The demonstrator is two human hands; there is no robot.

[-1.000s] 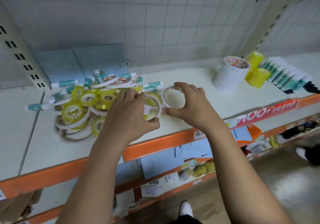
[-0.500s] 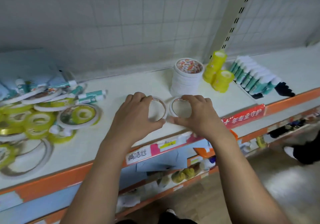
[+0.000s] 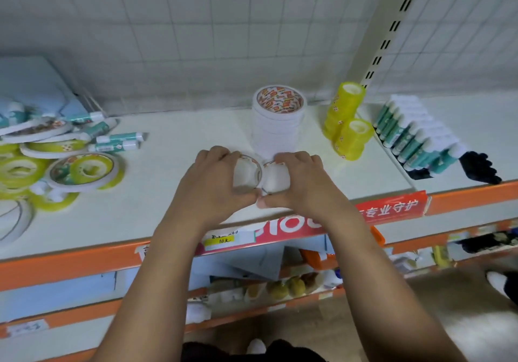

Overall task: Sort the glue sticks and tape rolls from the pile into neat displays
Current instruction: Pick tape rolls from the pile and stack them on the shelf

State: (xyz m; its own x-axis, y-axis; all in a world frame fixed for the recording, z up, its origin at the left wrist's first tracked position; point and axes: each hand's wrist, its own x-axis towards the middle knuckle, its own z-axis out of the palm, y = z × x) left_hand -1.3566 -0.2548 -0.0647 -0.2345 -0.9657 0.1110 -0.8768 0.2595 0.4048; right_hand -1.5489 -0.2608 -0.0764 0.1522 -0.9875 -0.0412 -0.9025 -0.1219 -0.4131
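Left grip (image 3: 213,186) curled round a thin white tape roll (image 3: 250,162), fingers over its far rim and thumb at its near edge; right grip (image 3: 304,185) clasping a second white roll (image 3: 276,179) the same way. The two rolls sit side by side, close enough to seem touching, at the near middle of the shelf (image 3: 173,190). Just behind them stands a stack of white tape rolls (image 3: 277,126). To its right are two columns of yellow tape (image 3: 346,120), then a row of glue sticks (image 3: 414,137) lying side by side. The unsorted pile (image 3: 56,162) of tape rolls and glue sticks lies at the left. A red label strip (image 3: 392,207) runs along the shelf's near edge.
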